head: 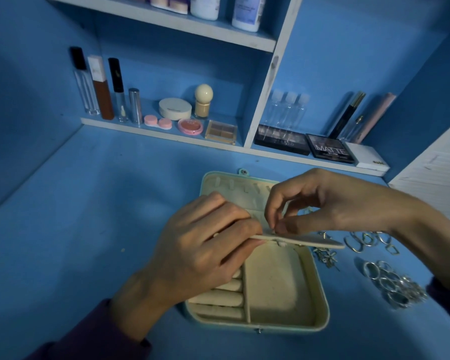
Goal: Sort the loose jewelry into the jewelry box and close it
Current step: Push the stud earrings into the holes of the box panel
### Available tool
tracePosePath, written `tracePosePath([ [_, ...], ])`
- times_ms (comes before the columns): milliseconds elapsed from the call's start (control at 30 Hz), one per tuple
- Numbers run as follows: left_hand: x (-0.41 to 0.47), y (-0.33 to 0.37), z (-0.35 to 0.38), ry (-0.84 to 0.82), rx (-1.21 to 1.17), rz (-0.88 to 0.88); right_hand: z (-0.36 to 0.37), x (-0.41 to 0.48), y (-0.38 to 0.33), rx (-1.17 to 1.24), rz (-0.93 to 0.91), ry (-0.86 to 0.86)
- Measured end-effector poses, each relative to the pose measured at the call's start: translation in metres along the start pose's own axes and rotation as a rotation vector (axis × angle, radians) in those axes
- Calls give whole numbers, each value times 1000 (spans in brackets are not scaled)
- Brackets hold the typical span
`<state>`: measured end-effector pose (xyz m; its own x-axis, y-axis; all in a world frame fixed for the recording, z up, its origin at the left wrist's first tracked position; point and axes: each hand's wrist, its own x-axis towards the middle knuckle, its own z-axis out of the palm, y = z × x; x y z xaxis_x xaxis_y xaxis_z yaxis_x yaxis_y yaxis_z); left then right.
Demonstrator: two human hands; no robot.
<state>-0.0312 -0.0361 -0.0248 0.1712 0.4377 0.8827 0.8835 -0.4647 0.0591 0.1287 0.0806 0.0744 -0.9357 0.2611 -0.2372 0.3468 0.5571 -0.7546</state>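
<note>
Jewelry box (321,294) flap (322,243), lying crosswise, gripped by left hand (198,245), pinched mid-edge by right hand (330,201) — rings (390,284) rightward, nearer the latter

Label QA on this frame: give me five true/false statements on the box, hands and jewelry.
1. The jewelry box lies open. True.
2. Its main compartment holds a pile of rings. False: it looks empty, and the rings lie on the table to the right of the box.
3. The left hand holds the cream flap while the right hand pinches at it. True.
4. The hoop earrings hang inside the lid. False: the hoop earrings lie on the table, right of the box.
5. The ring rolls sit in the box's left part. True.
</note>
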Motion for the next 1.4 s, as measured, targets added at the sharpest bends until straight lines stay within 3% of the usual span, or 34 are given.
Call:
tracePosePath([
  [933, 1, -1, -1, 8, -30, -18, 0, 12, -7, -159, 40, -119],
  [1233, 8, -5, 0, 7, -49, -109, -3, 0, 18, 282, -16, 85],
  [1400, 22, -15, 6, -56, -93, -284, -8, 1, 33, 611, 118, 375],
])
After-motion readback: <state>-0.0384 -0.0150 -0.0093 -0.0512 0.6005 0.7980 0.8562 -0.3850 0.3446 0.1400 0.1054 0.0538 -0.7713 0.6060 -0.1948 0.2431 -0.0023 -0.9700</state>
